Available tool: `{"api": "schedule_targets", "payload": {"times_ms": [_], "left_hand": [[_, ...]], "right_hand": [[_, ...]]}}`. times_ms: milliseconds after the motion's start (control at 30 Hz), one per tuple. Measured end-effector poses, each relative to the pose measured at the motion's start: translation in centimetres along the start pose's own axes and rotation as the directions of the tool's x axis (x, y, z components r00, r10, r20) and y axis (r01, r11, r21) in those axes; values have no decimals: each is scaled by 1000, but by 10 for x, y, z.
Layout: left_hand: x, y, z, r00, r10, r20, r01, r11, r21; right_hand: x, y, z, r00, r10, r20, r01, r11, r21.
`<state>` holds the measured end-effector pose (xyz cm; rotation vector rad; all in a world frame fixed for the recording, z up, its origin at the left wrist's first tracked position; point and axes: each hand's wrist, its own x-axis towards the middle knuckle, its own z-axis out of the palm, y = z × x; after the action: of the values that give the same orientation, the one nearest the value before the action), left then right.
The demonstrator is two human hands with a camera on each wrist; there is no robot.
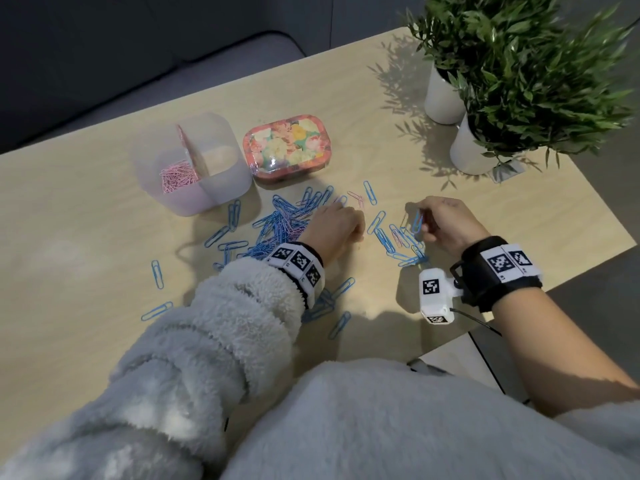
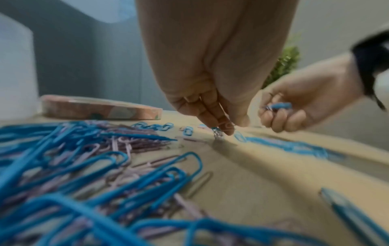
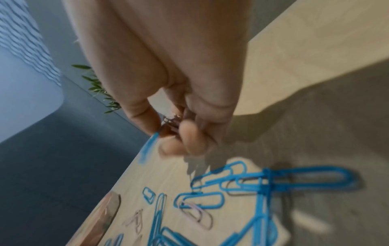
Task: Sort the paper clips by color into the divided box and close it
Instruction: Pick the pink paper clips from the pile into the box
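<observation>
Gathering step: left hand [image 1: 334, 225] pinches small clips off the table [image 1: 86, 209], right hand [image 1: 446, 223] pinches blue clips [image 1: 418, 221]; next, drop them into the divided box [image 1: 194, 168]

Blue clips [image 1: 277, 220] and pink clips [image 1: 356, 199] lay mixed beyond the left hand [image 1: 332, 225]; past them sat a floral-patterned red-rimmed lid [image 1: 289, 147] and a frosted translucent box [image 1: 221, 181].

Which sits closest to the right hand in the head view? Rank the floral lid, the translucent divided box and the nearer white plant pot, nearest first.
From the right hand:
1. White plant pot, beyond it, slightly right.
2. Floral rectangular lid, far-left, lying flat on the table.
3. Translucent plastic divided box, farthest left, pink clips in one compartment.
</observation>
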<state>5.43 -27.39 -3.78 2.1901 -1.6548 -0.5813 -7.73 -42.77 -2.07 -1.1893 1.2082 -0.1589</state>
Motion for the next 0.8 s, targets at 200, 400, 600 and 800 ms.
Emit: {"api": "schedule_targets", "payload": {"times_ms": [200, 400, 600, 800], "left_hand": [[-6, -16, -16, 937, -350, -6, 253, 689, -679], [-12, -25, -18, 857, -474, 201, 345, 238, -908], [-14, -20, -21, 828, -492, 267, 366, 115, -923], [-18, -14, -24, 813, -511, 279, 389, 120, -913]], "right_hand": [[6, 8, -2, 956, -284, -75, 226, 874, -430], [10, 15, -7, 905, -391, -164, 297, 861, -414], [-8, 20, 9, 948, -314, -50, 278, 895, -350], [-13, 34, 16, 953, -296, 59, 240, 626, -742]]}}
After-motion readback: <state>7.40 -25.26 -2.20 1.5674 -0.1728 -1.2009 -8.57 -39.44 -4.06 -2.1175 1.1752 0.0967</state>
